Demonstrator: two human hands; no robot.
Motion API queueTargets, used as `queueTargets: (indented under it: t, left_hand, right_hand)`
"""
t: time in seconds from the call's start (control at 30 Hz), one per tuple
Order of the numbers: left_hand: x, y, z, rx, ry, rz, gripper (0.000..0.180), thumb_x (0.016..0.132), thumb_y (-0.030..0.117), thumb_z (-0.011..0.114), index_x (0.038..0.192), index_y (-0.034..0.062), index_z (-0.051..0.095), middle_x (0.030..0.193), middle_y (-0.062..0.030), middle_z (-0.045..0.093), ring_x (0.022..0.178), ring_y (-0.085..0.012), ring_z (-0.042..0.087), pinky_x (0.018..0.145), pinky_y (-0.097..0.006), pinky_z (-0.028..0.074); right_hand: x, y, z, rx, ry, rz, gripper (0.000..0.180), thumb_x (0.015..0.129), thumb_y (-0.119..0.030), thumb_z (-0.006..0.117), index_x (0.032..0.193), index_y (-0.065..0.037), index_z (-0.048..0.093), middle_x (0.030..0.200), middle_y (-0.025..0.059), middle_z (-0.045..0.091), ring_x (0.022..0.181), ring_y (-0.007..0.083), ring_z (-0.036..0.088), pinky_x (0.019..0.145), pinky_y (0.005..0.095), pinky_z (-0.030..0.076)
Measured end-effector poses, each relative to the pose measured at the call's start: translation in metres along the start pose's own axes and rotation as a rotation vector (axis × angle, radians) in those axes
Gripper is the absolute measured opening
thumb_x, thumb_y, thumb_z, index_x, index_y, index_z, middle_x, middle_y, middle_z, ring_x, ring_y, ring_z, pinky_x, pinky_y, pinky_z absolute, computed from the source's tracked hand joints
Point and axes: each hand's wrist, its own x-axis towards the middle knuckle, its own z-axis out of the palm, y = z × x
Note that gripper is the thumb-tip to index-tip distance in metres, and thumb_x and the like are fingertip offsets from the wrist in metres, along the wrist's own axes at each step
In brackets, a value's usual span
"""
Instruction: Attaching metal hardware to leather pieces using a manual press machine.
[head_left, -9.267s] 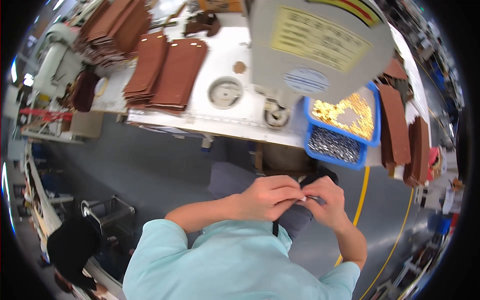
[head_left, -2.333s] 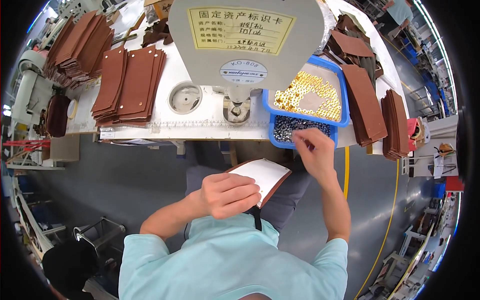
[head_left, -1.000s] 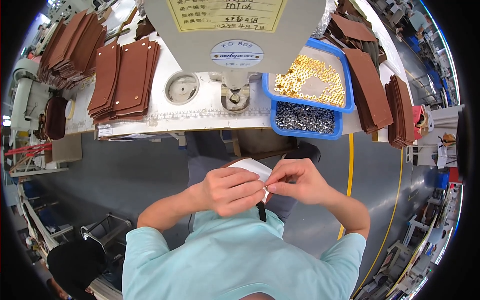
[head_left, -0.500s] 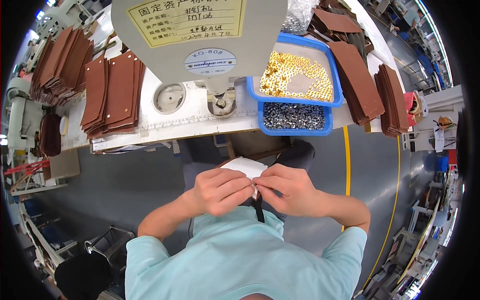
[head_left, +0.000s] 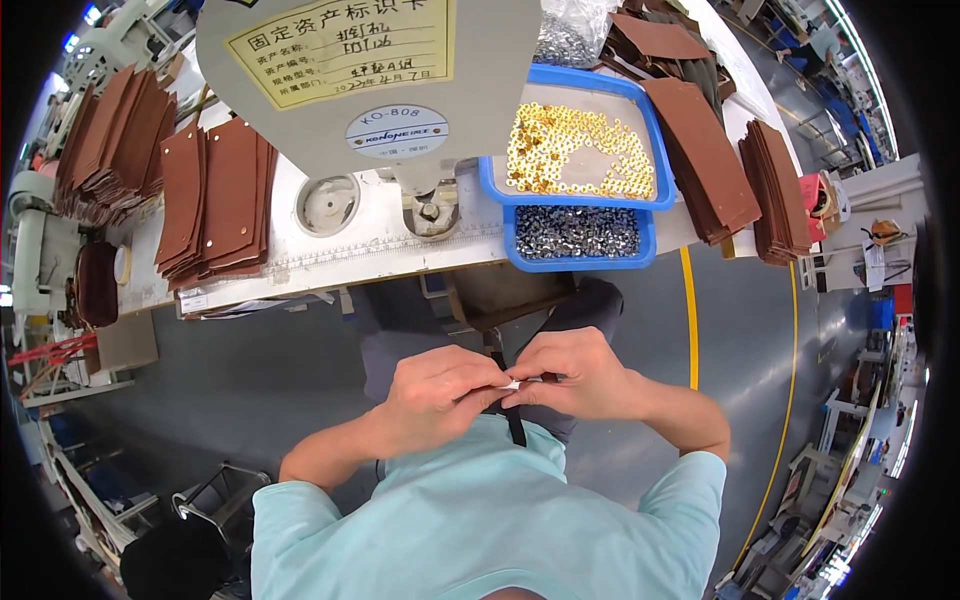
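Above my lap, in front of the table edge, my left hand [head_left: 445, 393] and my right hand [head_left: 575, 375] meet with bent fingers and pinching fingertips. Between them shows a small bit of a white piece [head_left: 514, 386]; the rest is hidden by the fingers or turned edge-on. Both hands are closed on it, thumbs toward me. Beyond them, on the table, stands a grey riveting machine [head_left: 300, 130]. To its right lie a blue tray of gold-coloured rings [head_left: 664, 150] and, nearer me, a blue tray of silvery metal pieces [head_left: 585, 266].
Brown leather-like panels with metal studs [head_left: 230, 200] lie left of the machine, with another brown stack [head_left: 120, 140] farther left. More brown panels [head_left: 695, 160] are piled on the right. A ruler strip [head_left: 400, 247] runs along the table's front. A yellow line [head_left: 691, 310] crosses the floor.
The broad white face with its brown edge has turned out of sight, leaving a small white bit between the fingertips. Both hands remain together. The table scene has shifted slightly left.
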Motion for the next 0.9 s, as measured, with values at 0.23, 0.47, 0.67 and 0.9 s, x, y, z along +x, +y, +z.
queueTargets:
  t: [0.23,0.47,0.67,0.9]
  left_hand:
    - [0.016,0.020,-0.003,0.047,-0.001,-0.125,0.029,0.073,0.011,0.087,0.099,0.0036,0.075,0.089,-0.0077,0.075,0.077,-0.0244,0.071,0.065,-0.032,0.057]
    - [0.010,0.007,0.002,0.191,-0.075,-0.040,0.045,0.074,0.030,0.088,0.110,0.0067,0.074,0.090,-0.0059,0.076,0.075,-0.0240,0.070,0.064,-0.033,0.057]
    - [0.022,0.002,-0.009,0.114,-0.063,-0.159,0.037,0.077,0.027,0.087,0.105,0.0073,0.077,0.094,-0.0085,0.076,0.075,-0.0239,0.072,0.068,-0.032,0.058]
    - [0.006,0.001,-0.019,-0.191,0.107,-0.473,0.025,0.087,0.013,0.081,0.108,0.0011,0.074,0.096,-0.0086,0.077,0.081,-0.0140,0.073,0.073,-0.026,0.057]
  right_hand:
    - [0.004,0.003,0.002,0.027,0.111,-0.066,0.018,0.075,-0.005,0.085,0.091,-0.003,0.075,0.083,0.0071,0.071,0.063,0.0195,0.067,0.052,0.0293,0.050]
    - [0.002,0.012,0.010,-0.151,0.188,-0.220,0.016,0.068,-0.003,0.077,0.082,-0.006,0.070,0.079,0.0051,0.069,0.058,0.0228,0.063,0.052,0.0321,0.048]
    - [0.009,0.010,0.002,-0.054,0.258,-0.136,0.014,0.077,-0.003,0.079,0.089,-0.003,0.073,0.081,0.0071,0.070,0.063,0.0201,0.064,0.056,0.0302,0.049]
    - [0.047,0.047,-0.093,-0.214,0.394,0.223,0.020,0.086,-0.012,0.080,0.103,-0.002,0.078,0.088,0.0095,0.075,0.073,0.0114,0.068,0.065,0.0276,0.054]
